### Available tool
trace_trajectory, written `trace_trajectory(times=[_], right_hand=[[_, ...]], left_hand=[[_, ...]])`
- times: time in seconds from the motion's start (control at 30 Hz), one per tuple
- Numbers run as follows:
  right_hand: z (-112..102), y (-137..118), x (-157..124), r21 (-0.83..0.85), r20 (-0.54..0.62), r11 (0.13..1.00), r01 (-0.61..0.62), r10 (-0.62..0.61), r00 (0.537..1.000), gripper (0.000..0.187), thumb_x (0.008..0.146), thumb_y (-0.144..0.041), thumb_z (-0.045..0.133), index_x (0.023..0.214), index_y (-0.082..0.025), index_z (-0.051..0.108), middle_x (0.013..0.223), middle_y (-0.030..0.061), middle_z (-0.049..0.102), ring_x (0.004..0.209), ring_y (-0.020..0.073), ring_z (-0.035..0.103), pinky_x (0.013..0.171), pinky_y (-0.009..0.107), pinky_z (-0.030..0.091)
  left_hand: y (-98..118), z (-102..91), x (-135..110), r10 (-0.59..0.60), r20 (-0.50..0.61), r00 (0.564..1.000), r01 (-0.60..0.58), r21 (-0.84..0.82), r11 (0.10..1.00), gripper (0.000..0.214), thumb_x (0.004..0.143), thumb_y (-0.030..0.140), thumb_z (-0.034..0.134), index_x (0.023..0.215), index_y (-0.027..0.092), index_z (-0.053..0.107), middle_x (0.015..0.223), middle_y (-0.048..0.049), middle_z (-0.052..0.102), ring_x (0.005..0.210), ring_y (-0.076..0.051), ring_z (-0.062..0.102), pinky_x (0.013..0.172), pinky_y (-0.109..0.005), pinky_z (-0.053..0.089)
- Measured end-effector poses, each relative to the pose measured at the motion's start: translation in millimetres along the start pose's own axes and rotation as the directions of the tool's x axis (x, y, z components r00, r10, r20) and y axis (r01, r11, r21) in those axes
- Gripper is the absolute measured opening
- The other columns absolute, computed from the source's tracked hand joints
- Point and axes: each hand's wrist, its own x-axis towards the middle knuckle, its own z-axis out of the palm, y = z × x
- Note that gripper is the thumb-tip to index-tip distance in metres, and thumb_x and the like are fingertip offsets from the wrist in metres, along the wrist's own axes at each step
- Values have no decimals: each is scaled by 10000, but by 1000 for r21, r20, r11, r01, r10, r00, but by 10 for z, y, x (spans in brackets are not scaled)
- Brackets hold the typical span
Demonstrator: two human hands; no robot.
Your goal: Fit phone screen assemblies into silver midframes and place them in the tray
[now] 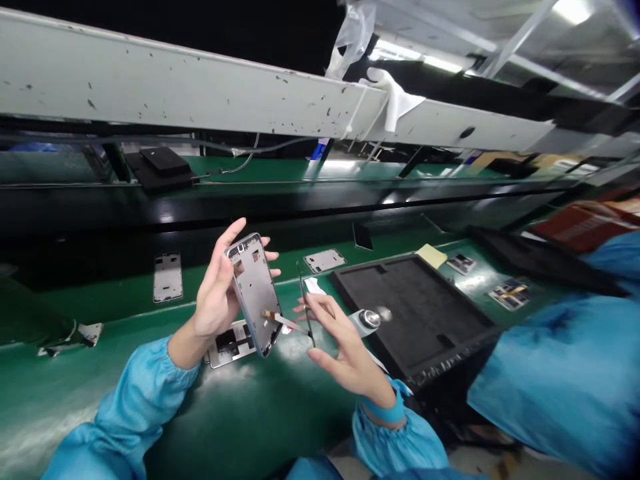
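My left hand [213, 303] grips a grey phone frame [255, 290] by its edges, tilted upright with its inner side facing me. Dark tweezers [303, 293] stand between the fingers of my right hand [347, 350], points upward. A thin pale ribbon strip [291, 324] with an orange-brown end runs from the lower part of the frame to my right fingers. Whether the strip is attached to the frame, I cannot tell. Below and behind the frame, an opened phone [233, 345] lies on the green bench, partly hidden.
Phone frames [168, 277] [325, 260] and a dark panel [363, 236] lie along the back. A black foam tray [415, 313], yellow paper [431, 256] and a metal-capped container [369, 319] are right. A co-worker's blue sleeve [560, 380] is nearby; a beam [200, 90] crosses overhead.
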Motion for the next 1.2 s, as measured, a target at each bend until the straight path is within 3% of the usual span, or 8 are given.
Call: trace_trajectory(times=[0.13,0.3,0.5,0.6,0.73,0.87,1.0,1.2], right_hand=[[-65,0,-24,-61,22,998,-14,16,1000,649,935,-501,824,1543,-351,650,1392,132,669,1238,341,686,1075,556,609],[-95,-13,-1,-104,44,995,-1,6,999,623,932,-468,837,1521,-350,670,1379,130,690,1277,340,679,1083,530,615],[-23,-23,89,-70,64,997,9,-4,998,638,920,-474,852,1517,-339,670,1379,122,688,1302,326,671,1119,529,599],[63,-26,138,-8,8,1000,16,-16,1000,652,921,-524,839,1519,-324,671,1360,120,695,1246,316,690,1092,521,613],[131,-7,144,40,-88,998,56,-52,995,680,960,-580,783,1569,-328,616,1335,123,694,1186,305,700,1008,503,642],[76,28,84,26,-65,998,51,-49,997,708,982,-654,721,1593,-323,589,1316,124,685,1194,309,692,986,510,643],[83,70,83,-11,-38,993,116,-116,993,720,1008,-645,688,1636,-328,534,1290,130,652,1111,274,679,946,488,650],[313,113,223,49,-39,994,99,-98,994,761,1010,-659,672,1664,-313,493,1288,128,604,1130,271,658,969,481,653]], left_hand=[[60,-17,34,43,-29,999,-43,19,999,560,1020,614,684,1469,298,573,1340,-92,742,1177,-272,765,1022,-520,664],[80,-36,44,82,-23,996,-81,40,996,526,1010,620,696,1412,299,584,1344,-88,735,1184,-279,768,1033,-551,658],[47,-41,56,111,102,989,-124,129,984,489,986,605,734,1307,250,633,1383,-115,711,1170,-288,781,989,-490,676],[20,-60,78,138,145,980,-168,223,960,503,955,600,777,1274,233,650,1370,-130,724,1131,-284,796,973,-449,676],[41,-97,111,181,146,973,-217,290,932,489,944,588,795,1260,231,685,1349,-131,750,1125,-296,803,971,-454,682],[111,-149,150,218,108,970,-240,295,925,437,936,551,815,1255,265,728,1330,-126,765,1115,-356,809,882,-501,723],[86,-194,165,222,153,963,-261,312,914,427,911,537,847,1252,302,742,1323,-121,777,1078,-350,820,852,-496,733],[-36,-173,126,244,204,948,-311,437,844,470,891,546,870,1233,244,758,1268,-146,787,1174,-286,786,914,-366,690]])
